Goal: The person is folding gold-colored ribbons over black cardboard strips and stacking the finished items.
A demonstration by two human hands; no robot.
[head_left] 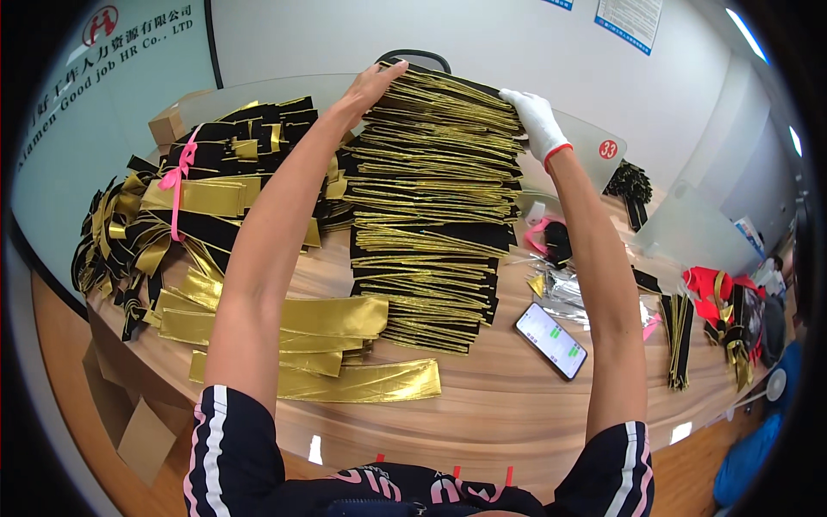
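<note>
Left of the stack of black-and-gold strips [431,215] on the table [500,418] lies a heap [202,196] with a pink ribbon [178,178]. The bare left hand [372,85] touches the stack's far-left corner, the gloved right hand [539,126] its far-right; how firmly either grips, I cannot tell. Right of the stack: a phone [552,341].

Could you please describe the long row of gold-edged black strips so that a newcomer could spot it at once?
On the wood-grain table, look toward the middle. There the long row of gold-edged black strips runs up to the bare left hand and the white-gloved right hand at its far end. Unlike the broad gold strips beside it, it shows closely packed thin gold lines.
</note>
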